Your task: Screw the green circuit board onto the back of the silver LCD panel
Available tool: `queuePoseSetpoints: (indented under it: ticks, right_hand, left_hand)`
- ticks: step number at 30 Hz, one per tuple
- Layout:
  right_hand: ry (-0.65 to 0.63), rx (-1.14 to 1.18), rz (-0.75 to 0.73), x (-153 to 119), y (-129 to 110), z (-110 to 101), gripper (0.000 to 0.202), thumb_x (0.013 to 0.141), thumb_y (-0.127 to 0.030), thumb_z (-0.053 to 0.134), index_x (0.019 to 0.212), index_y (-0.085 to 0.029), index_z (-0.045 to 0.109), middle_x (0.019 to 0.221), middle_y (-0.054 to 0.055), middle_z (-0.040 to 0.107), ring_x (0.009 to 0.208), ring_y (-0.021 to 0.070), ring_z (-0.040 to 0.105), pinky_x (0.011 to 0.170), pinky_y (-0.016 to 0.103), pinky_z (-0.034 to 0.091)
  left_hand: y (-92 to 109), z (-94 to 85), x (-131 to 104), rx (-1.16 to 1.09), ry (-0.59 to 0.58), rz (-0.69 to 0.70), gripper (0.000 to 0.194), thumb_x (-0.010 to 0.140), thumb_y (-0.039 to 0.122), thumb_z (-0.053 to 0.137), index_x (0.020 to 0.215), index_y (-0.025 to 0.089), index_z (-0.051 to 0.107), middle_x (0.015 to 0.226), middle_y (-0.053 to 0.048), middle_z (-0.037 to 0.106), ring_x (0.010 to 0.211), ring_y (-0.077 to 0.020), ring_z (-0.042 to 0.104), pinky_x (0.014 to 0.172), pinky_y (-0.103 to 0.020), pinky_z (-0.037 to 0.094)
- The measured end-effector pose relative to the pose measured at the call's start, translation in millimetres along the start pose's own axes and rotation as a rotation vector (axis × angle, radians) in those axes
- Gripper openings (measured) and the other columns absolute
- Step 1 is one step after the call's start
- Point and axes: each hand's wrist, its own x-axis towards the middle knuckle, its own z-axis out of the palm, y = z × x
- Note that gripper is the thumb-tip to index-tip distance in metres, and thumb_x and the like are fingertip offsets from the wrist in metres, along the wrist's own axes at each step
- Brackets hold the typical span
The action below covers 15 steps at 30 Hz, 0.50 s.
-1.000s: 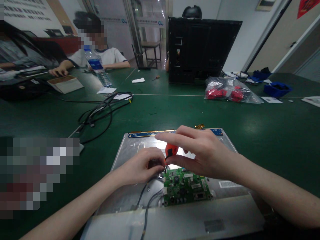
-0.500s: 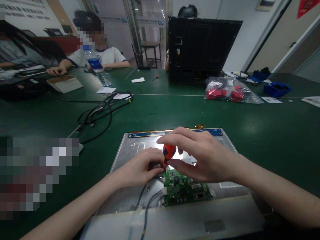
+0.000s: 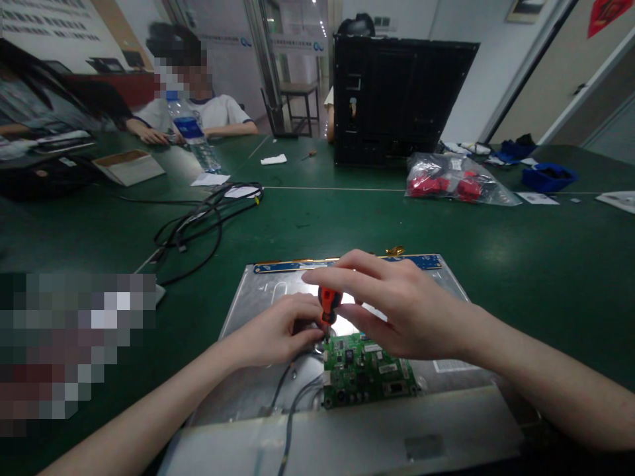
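A short screwdriver [image 3: 329, 304] with a red and black handle stands nearly upright over the top left corner of a green circuit board [image 3: 367, 373]. My right hand [image 3: 391, 304] has thumb and fingers around its handle. Close to the shaft, my left hand [image 3: 285, 329] is closed, thumb and fingers together at the board's corner; what they hold is hidden. The board lies on the metal back of a flat display panel [image 3: 258, 304]. Dark cables [image 3: 297, 400] run from the board's left side toward me. A blue strip board [image 3: 429, 262] lines the panel's far edge.
Coiled black cables [image 3: 213, 211] lie to the left on the green table [image 3: 536, 264]. Beyond are a water bottle [image 3: 191, 132], an open box [image 3: 127, 166], a clear bag with red parts [image 3: 461, 182] and a large black screen [image 3: 397, 99]. Other people sit across the table.
The screwdriver handle has turned and shifted slightly left, with my right fingertips moving around it. My left hand stays nearly still. Across the table, a person's hand has moved right, away from the box.
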Motion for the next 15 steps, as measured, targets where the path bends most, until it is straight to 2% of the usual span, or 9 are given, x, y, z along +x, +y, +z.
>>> queuePoseSetpoints:
  ticks: [7,11,15]
  right_hand:
    - [-0.008,0.007,-0.004,0.1,1.1,2.8,0.040,0.094,-0.022,0.054,0.133,-0.018,0.044,0.117,0.005,0.058,0.096,0.0152,0.059,0.075,0.028,0.050]
    - [-0.003,0.016,-0.019,0.3,1.2,3.3,0.035,0.094,-0.018,0.051,0.129,-0.018,0.046,0.115,0.005,0.058,0.094,0.0141,0.058,0.075,0.027,0.049]
    - [0.009,0.031,-0.037,1.0,1.4,2.6,0.035,0.089,-0.011,0.052,0.124,-0.015,0.047,0.112,0.005,0.060,0.094,0.0143,0.058,0.075,0.026,0.047]
  left_hand:
    - [0.1,0.9,-0.4,0.014,0.007,0.002,0.011,0.085,0.016,0.055,0.079,0.015,0.064,0.077,-0.002,0.063,0.075,-0.0174,0.058,0.066,-0.025,0.046]
    - [0.3,-0.4,-0.8,-0.002,0.012,0.029,0.010,0.085,0.013,0.054,0.083,0.016,0.064,0.081,-0.002,0.065,0.075,-0.0163,0.059,0.069,-0.025,0.047]
    - [0.8,-0.2,-1.5,-0.001,0.027,0.027,0.013,0.084,0.012,0.053,0.084,0.015,0.065,0.084,-0.003,0.066,0.078,-0.0169,0.060,0.070,-0.025,0.047]
